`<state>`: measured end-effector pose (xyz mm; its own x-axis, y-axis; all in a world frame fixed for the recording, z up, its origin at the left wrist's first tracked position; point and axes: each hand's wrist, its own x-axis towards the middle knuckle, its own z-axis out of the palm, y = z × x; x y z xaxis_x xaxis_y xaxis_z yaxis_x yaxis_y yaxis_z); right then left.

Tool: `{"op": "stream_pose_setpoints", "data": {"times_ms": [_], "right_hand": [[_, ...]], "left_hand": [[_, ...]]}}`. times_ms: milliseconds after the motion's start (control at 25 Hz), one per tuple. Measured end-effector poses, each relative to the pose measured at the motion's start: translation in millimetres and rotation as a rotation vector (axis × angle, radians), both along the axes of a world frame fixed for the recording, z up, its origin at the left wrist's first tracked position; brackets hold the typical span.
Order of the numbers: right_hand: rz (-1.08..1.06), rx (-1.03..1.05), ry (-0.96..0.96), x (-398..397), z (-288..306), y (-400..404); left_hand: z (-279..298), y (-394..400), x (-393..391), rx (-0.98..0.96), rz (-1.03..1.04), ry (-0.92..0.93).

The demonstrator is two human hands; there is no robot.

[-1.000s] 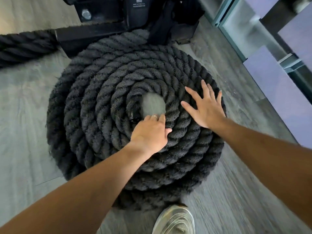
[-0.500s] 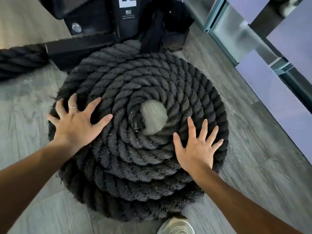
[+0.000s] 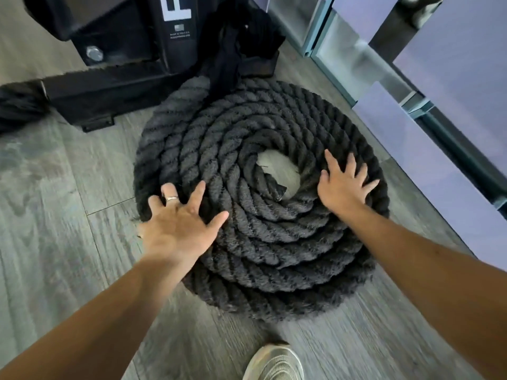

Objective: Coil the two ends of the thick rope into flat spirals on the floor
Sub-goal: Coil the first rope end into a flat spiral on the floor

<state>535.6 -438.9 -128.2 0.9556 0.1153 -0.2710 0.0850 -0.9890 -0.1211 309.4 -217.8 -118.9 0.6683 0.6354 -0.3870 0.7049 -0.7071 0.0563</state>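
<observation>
At far left, a second stretch of thick black rope (image 3: 19, 108) lies beside the black steel rig base (image 3: 115, 86); that end looks not yet coiled. Your left hand (image 3: 178, 229) presses the near-left rim of the black twisted-rope spiral (image 3: 260, 242) on the grey wood-plank floor (image 3: 68, 187), fingers spread, gripping nothing. Push too hard there and the outer turns may ride up or slide loose. Your right hand (image 3: 343, 187) rests flat, fingers splayed, holding nothing, right of the open centre. Uneven pressure between the 2 hands could skew the coil.
</observation>
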Motion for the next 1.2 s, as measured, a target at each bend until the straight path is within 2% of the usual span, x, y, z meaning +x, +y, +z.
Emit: {"op": "stream_pose_setpoints", "data": {"times_ms": [80, 200, 400, 560, 760, 840, 920, 1040, 1120, 1200], "right_hand": [[-0.089, 0.079, 0.004, -43.1, -11.9, 9.7], [0.069, 0.020, -0.030, -99.0, -26.1, 0.5], [0.163, -0.002, -0.074, -63.0, -26.7, -7.3], [0.235, 0.024, -0.103, -27.9, -28.1, -33.0], [0.348, -0.032, -0.010, 13.9, -9.4, -52.0], [0.342, -0.051, -0.040, 6.1, -2.6, -43.9], [0.346, 0.089, -0.147, -20.9, 5.1, -23.3], [0.507, 0.433, -0.273, -74.6, 21.3, 32.3], [0.618, 0.595, -0.213, -109.2, 37.7, 98.1], [0.759, 0.687, -0.156, -145.1, 52.9, 173.0]], "left_hand": [[6.5, -0.1, 13.6, -0.008, -0.061, 0.060], [11.8, 9.8, 24.5, 0.161, -0.179, 0.091], [-0.8, 23.7, 23.3, 0.007, -0.109, -0.095], [-4.3, -11.0, 37.9, 0.066, -0.101, -0.069], [0.4, -42.8, 57.7, 0.001, -0.116, -0.014], [4.1, -37.4, 54.4, -0.052, -0.136, -0.017], [12.6, -17.9, 41.9, -0.142, -0.218, -0.107], [34.3, 32.8, 5.9, -0.198, -0.367, -0.245], [50.9, 87.1, -31.5, -0.138, -0.389, -0.169], [65.5, 147.3, -74.2, -0.059, -0.306, -0.060]]}}
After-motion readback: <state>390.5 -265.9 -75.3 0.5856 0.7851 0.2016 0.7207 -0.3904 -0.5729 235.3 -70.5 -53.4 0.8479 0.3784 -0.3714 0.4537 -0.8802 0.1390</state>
